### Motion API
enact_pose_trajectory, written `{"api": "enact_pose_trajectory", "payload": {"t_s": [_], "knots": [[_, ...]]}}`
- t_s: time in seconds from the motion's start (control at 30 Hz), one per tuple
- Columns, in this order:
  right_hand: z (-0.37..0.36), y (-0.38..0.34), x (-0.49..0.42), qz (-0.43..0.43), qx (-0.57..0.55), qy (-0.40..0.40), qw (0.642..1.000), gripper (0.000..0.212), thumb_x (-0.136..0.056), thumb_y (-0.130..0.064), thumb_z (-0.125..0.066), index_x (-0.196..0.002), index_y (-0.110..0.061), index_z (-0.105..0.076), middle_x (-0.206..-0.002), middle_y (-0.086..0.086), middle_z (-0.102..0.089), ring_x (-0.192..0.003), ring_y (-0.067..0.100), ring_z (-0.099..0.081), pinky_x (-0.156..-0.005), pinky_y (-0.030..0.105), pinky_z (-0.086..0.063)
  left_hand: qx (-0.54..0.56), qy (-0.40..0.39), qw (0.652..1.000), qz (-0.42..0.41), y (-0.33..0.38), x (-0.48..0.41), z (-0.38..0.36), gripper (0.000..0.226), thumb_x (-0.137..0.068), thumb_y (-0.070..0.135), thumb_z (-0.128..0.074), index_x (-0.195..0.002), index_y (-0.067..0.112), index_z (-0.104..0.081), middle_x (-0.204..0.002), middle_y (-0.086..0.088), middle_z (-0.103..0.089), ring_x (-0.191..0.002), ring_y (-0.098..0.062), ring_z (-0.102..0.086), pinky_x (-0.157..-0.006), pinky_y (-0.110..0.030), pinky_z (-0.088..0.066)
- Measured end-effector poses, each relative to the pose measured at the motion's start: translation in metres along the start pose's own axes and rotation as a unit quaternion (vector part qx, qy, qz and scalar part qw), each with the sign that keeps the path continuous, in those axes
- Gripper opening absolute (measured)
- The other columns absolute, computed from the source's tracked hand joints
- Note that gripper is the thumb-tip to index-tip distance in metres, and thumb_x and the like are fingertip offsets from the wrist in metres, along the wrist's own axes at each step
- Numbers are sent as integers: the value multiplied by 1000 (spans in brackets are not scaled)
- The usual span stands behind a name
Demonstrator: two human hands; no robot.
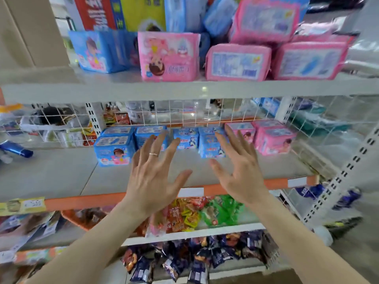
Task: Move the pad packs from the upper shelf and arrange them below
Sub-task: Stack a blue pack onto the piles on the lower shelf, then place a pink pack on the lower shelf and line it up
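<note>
The left hand (153, 177) and the right hand (240, 171) hover side by side in front of the lower shelf (61, 175), fingers spread and straight, backs toward the camera, gripping no pack. A thin ring (153, 154) sits on one left finger. The raised fingers hide part of a row of blue pad packs (113, 148) standing at the back of that shelf, some stacked two high. Pink pad packs (274, 140) stand just beside them at the right end.

On the upper shelf (123, 89) there is a blue pack (96, 52) at the left, a pink pack (168, 56) near the middle and stacked pink packs (309, 60) at the right. More blue ones are piled behind, blurred.

A white wire mesh (194, 113) closes the back of the lower shelf, and the goods beyond it are too blurred to tell. A dark blue tube (16, 149) lies on its side at the far left. A white perforated upright (338, 181) slants down the right. An orange strip (82, 200) with white labels edges the shelf front. Beneath it is a heap of red, yellow and green sachets (184, 218), then dark blue packets (205, 257).

The packs are soft, pillowy blocks in glossy printed film with cartoon figures; the shelves are flat, smooth and pale grey
</note>
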State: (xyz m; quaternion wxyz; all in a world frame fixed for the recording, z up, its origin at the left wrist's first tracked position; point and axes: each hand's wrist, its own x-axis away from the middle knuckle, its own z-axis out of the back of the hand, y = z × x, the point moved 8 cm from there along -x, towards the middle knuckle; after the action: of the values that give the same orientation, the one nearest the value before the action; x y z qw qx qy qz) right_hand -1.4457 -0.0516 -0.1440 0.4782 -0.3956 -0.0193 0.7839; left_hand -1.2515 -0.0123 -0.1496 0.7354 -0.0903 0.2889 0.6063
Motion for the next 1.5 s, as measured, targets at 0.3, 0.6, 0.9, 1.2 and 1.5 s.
{"api": "enact_pose_trajectory", "payload": {"t_s": [0.3,0.6,0.9,1.2,1.5], "knots": [[94,9,-41,37,17,118,992,65,-94,-67,-42,-149,-33,-36,-162,-5,-27,-151,27,-21,-114,64,-27,35,86,988,-124,75,-79,50,71,-93,71,-31,-147,26,-43,-161,-2,-30,-146,-33,-30,-109,-55,-32],[161,35,-79,20,89,171,981,69,-93,-69,-41,-152,-32,-33,-163,-5,-26,-152,26,-19,-114,66,-26,75,149,965,-205,119,-158,57,74,-94,69,-33,-145,18,-50,-157,-10,-37,-144,-39,-33,-109,-63,-31],[207,81,-85,-46,130,173,975,74,-88,-71,-43,-153,-38,-26,-164,-14,-18,-154,16,-10,-119,59,-21,98,145,952,-252,171,-189,28,73,-96,68,-31,-146,18,-49,-156,-10,-39,-143,-38,-36,-111,-65,-28],[269,141,-144,-67,138,182,971,69,-91,-63,-50,-152,-38,-29,-163,-10,-20,-151,22,-19,-120,56,-23,70,196,939,-273,239,-240,19,69,-95,63,-38,-144,15,-51,-157,-9,-38,-144,-34,-36,-116,-61,-22],[260,234,-269,-154,136,72,976,73,-84,-60,-45,-147,-23,-38,-150,5,-44,-133,34,-45,-106,53,-41,-16,263,934,-242,271,-271,9,66,-94,58,-42,-140,13,-56,-151,-10,-46,-139,-32,-44,-118,-60,-17]]}}
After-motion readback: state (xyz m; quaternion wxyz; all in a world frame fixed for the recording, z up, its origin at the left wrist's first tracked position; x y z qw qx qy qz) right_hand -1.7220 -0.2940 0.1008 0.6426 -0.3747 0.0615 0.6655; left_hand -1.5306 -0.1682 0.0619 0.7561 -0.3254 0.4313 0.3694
